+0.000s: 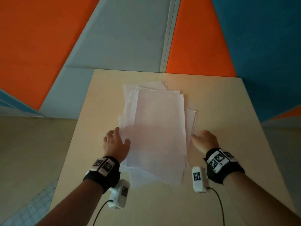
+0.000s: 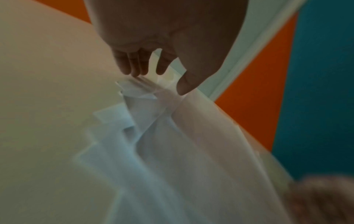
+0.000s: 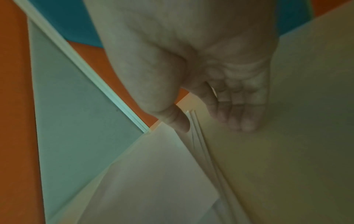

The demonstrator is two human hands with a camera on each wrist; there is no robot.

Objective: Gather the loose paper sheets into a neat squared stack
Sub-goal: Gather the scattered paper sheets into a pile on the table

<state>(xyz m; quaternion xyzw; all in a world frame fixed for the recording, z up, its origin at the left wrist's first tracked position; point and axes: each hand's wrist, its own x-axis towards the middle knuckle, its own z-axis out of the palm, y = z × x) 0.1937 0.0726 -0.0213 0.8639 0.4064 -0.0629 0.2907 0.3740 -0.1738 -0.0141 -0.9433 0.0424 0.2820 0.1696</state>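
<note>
Filling most of the scene, a pale beige rectangular table [image 1: 228, 111] is carrying a rough pile of thin white paper sheets [image 1: 159, 131] at its middle, their corners fanning out at the far end and along both long sides. Flanking the pile's near half, the left hand [image 1: 115, 144] is lying at the left edge with relaxed fingers [image 2: 132, 63] and its thumb resting on the top sheet, clenching nothing, while the right hand [image 1: 205, 141] is pressing nearly straight fingers [image 3: 237, 115] flat on the table just beside the right edge, thumb touching the sheets. Such paper is likely handling light, floppy and slippery, so squeezing both long edges inward, then tapping the short ends, looks safer than pinching.
</note>
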